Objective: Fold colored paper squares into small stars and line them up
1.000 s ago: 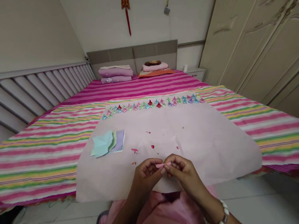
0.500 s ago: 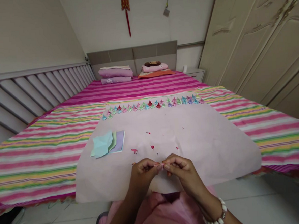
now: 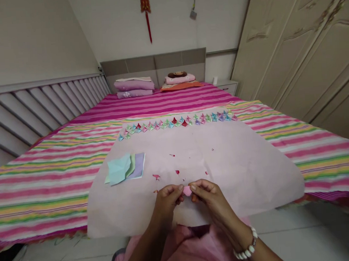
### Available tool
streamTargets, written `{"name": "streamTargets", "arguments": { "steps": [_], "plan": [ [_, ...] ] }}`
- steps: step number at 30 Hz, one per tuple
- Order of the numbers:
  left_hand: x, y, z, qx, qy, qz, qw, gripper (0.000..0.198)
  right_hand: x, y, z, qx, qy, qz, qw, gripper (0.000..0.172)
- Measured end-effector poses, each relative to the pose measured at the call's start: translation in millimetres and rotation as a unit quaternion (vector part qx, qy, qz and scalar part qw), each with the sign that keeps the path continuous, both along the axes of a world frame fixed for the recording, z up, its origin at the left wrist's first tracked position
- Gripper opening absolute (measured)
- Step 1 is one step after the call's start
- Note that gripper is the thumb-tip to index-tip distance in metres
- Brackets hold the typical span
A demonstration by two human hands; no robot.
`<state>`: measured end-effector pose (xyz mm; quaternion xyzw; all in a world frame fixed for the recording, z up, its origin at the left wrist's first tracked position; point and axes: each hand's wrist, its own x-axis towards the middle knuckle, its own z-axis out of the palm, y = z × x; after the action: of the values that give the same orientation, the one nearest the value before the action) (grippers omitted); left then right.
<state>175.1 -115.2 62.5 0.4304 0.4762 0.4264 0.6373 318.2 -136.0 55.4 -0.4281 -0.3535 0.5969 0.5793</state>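
Between my two hands is a small piece of folded pink paper (image 3: 187, 190), held just above the near part of a large pale pink sheet (image 3: 248, 169). My left hand (image 3: 169, 198) pinches its left edge between thumb and fingers. On the opposite edge, my right hand (image 3: 207, 192) grips it the same way, a white bead bracelet on that wrist. A stack of coloured paper squares (image 3: 120, 168), light blue, green and purple, lies to the left of my hands. Several tiny red and pink scraps (image 3: 177, 172) are scattered beyond my fingers.
Along the sheet's far edge runs a row of small folded paper shapes (image 3: 174, 122) in many colours. Beneath is a bed with a striped cover (image 3: 47, 177). Folded bedding (image 3: 134, 87) rests by the headboard. A railing (image 3: 51, 98) borders the left side, a wardrobe (image 3: 299, 52) the right.
The pink paper has been turned so its flat face shows, where before only a thin edge was visible. My hands have moved slightly apart, both still holding it.
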Motion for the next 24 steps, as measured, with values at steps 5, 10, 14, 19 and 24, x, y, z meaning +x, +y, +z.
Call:
{"name": "streamTargets", "arguments": {
  "steps": [5, 10, 14, 19, 24],
  "plan": [
    [1.2, 8.2, 0.6, 0.023, 0.030, -0.018, 0.999, 0.032, 3.8, 9.5, 4.9, -0.033, 0.050, -0.021, 0.998, 0.024],
    [-2.1, 16.9, 2.0, 0.257, 0.155, 0.048, 0.953, 0.010, 9.9, 20.0, 4.5, -0.053, 0.069, -0.053, 0.995, 0.025],
    [-3.1, 26.9, -0.8, 0.355, 0.205, -0.016, 0.912, 0.009, 12.0, 27.8, -1.4, -0.050, 0.085, -0.041, 0.994, 0.024],
    [1.3, 46.2, -6.7, 0.347, 0.222, -0.072, 0.908, 0.013, 15.2, 40.6, -6.6, -0.057, 0.081, -0.022, 0.995, 0.025],
    [9.8, 69.0, -11.2, 0.340, 0.210, -0.103, 0.911, 0.017, 22.8, 62.9, -15.4, -0.051, 0.034, -0.029, 0.998, 0.027]
  ]
}}
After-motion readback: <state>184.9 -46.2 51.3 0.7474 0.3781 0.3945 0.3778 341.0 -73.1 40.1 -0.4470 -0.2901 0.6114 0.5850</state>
